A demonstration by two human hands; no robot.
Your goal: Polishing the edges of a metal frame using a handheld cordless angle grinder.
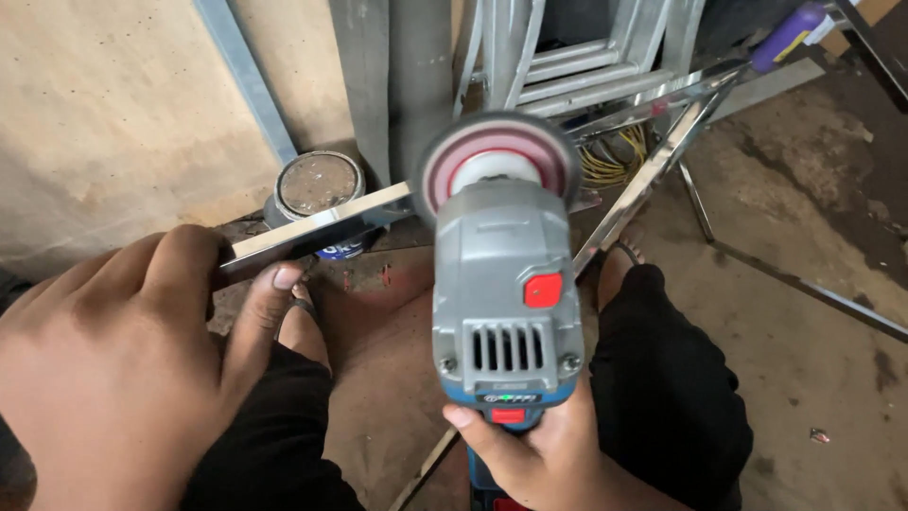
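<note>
A person is crouching over a dusty concrete floor, working with both bare hands. The left hand is closing around the near end of a flat, shiny metal strip, with the thumb pressing up against its lower edge and the fingers wrapping over the top. The strip is running up and to the right from that hand, toward the disc of a grey angle grinder. The right hand is clasping the grinder's blue rear handle from below, fingers curling tight around it; the tool's body is pointing away from the camera. The red-ringed disc is sitting at the strip's far end and appears to be touching it, though the contact point is lying hidden behind the tool. A round tin with a dirty lid is standing just behind the strip, beside a grey post. A polished metal frame is slanting across the floor to the right, with yellow cable coiling behind it.
</note>
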